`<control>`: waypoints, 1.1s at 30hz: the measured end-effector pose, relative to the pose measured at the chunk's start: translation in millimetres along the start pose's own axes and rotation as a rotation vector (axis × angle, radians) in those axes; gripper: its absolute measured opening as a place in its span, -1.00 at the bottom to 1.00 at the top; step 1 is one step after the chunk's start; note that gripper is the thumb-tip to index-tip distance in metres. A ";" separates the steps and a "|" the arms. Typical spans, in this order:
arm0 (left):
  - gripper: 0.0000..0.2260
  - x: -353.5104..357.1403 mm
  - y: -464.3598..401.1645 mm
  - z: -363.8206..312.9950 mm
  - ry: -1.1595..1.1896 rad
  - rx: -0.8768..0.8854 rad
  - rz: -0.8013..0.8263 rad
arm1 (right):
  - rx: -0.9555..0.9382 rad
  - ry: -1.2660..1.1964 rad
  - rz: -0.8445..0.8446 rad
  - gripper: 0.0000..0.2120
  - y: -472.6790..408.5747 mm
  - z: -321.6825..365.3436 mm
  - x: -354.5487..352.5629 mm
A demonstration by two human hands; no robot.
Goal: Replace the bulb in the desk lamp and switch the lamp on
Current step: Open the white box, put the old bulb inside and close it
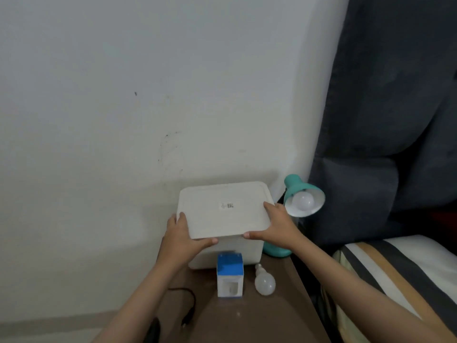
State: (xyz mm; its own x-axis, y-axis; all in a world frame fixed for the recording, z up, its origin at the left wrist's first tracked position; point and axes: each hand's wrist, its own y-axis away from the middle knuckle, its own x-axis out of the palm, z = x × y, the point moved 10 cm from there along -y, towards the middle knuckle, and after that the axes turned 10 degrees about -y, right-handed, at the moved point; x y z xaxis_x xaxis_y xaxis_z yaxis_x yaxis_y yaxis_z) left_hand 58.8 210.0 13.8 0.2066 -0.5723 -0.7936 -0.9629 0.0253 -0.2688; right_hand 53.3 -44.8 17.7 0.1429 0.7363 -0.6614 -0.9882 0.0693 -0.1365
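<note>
From my head camera, my left hand [184, 235] grips the near left corner of the flat white plastic lid [223, 210], thumb on top, fingers curled under its edge. My right hand [274, 225] holds the near right corner the same way. The lid sits tilted over the white plastic storage box [231, 252] on the brown wooden bedside table [259, 315]. Just right of my right hand, the teal desk lamp [300, 194] faces me with a white bulb [303, 200] in its shade. Below my hands, a blue and white bulb carton [230, 274] stands upright, and a loose white bulb [265, 280] lies beside it on the table.
</note>
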 end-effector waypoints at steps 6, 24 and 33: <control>-0.22 8.8 104.4 -4.4 0.045 -0.004 -0.010 | 0.021 0.002 0.028 0.10 102.0 -26.1 4.4; -0.24 121.7 276.4 53.6 -0.087 -0.160 0.300 | 0.289 0.065 0.213 0.15 270.3 -160.8 97.6; -0.23 126.9 255.4 60.9 -0.053 -0.193 0.274 | 0.222 0.119 0.115 -0.08 236.4 -152.0 85.8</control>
State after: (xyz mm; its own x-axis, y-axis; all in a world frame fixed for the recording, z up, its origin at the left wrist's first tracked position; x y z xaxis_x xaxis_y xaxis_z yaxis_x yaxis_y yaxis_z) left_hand -150.3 193.8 -188.8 -0.0601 -0.5221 -0.8508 -0.9980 0.0137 0.0621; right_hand -159.8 -67.6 -183.4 0.0217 0.6646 -0.7469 -0.9842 0.1455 0.1009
